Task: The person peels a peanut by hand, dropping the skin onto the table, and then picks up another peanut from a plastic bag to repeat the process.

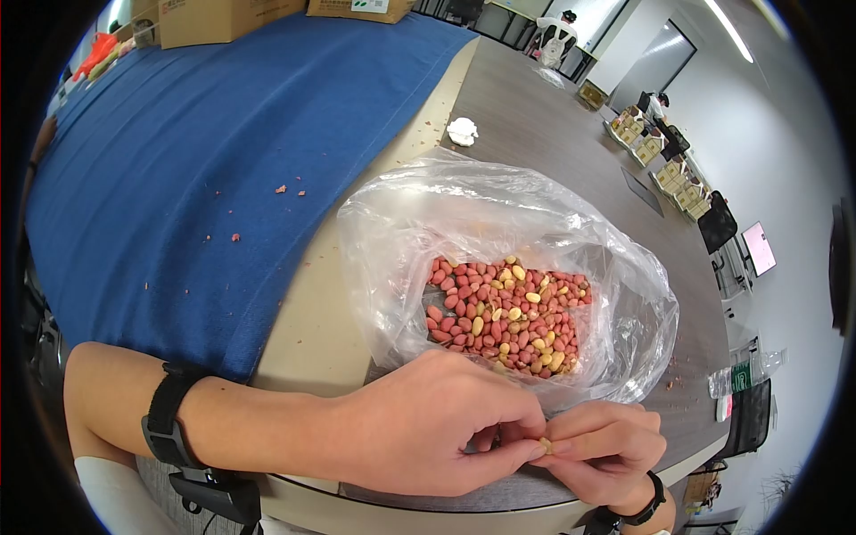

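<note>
A clear plastic bag [392, 232] lies open on the table, holding many peanuts [508, 312], most red-skinned and some pale yellow. In front of the bag, near the table's front edge, my left hand [446, 419] and my right hand [602, 450] meet at the fingertips. Both hands are closed in a pinch on one small pale peanut [546, 444] between them. The curled fingers hide part of it.
A blue cloth [205, 152] with bits of red skin covers the left side. A crumpled white tissue [463, 132] lies beyond the bag. Cardboard boxes [227, 20] stand at the back left, a plastic bottle [747, 374] at the right. Two people sit far off.
</note>
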Action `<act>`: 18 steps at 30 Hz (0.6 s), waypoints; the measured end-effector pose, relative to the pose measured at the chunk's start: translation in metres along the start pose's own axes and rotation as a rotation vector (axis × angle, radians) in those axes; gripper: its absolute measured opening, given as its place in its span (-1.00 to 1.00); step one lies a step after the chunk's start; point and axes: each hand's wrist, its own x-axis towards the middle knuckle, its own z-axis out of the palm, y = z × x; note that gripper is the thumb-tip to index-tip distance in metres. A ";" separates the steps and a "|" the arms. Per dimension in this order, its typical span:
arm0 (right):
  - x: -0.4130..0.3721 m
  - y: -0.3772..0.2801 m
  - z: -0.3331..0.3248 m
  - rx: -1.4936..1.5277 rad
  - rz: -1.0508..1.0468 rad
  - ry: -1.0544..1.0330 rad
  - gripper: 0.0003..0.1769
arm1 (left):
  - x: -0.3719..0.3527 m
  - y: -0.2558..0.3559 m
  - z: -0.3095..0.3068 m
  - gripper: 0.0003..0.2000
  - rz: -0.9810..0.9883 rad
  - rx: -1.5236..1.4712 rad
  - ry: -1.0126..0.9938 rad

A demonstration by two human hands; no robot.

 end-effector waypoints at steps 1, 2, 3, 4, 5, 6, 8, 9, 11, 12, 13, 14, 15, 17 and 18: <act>0.000 0.000 0.000 -0.005 -0.002 -0.006 -0.67 | 0.000 0.000 0.000 -0.89 0.003 0.004 -0.001; 0.000 -0.001 0.000 -0.005 -0.001 -0.005 -0.67 | 0.000 -0.001 0.000 -0.90 0.006 0.008 -0.002; 0.000 -0.002 0.001 -0.007 0.008 0.000 -0.67 | 0.000 -0.001 0.000 -0.90 0.006 0.007 -0.002; 0.000 -0.002 0.002 -0.008 0.016 0.007 -0.67 | 0.000 -0.001 0.000 -0.90 0.005 0.007 -0.012; 0.000 -0.002 0.001 -0.008 0.018 0.007 -0.67 | 0.000 -0.001 0.000 -0.89 0.003 0.007 -0.023; 0.000 -0.002 0.001 -0.016 0.015 -0.015 -0.67 | -0.001 -0.001 0.000 -0.89 0.003 0.007 -0.024; 0.000 -0.001 0.000 -0.025 0.012 -0.038 -0.66 | -0.001 -0.002 0.000 -0.88 0.047 0.023 -0.022; -0.001 -0.001 0.000 -0.021 0.013 -0.031 -0.65 | 0.000 -0.003 0.000 -0.88 0.048 0.023 -0.022; -0.001 -0.001 0.001 -0.017 0.013 -0.025 -0.65 | 0.000 -0.003 0.000 -0.86 0.081 0.037 -0.013; -0.001 -0.002 0.001 -0.018 0.014 -0.018 -0.65 | 0.000 -0.003 0.000 -0.86 0.081 0.038 -0.013; -0.001 -0.002 0.001 -0.021 0.016 -0.012 -0.65 | -0.001 -0.003 -0.001 -0.87 0.070 0.039 -0.018; -0.001 -0.002 0.001 -0.022 0.015 -0.014 -0.65 | -0.001 -0.003 0.000 -0.87 0.061 0.040 -0.023; -0.001 -0.002 0.001 -0.015 0.017 -0.006 -0.65 | -0.001 -0.003 0.000 -0.87 0.062 0.039 -0.022; 0.000 -0.002 0.001 -0.007 0.021 0.002 -0.66 | -0.001 -0.002 0.001 -0.89 0.038 0.015 0.006; 0.000 -0.002 0.001 -0.024 0.004 0.010 -0.66 | -0.001 -0.001 0.001 -0.89 0.038 0.015 0.005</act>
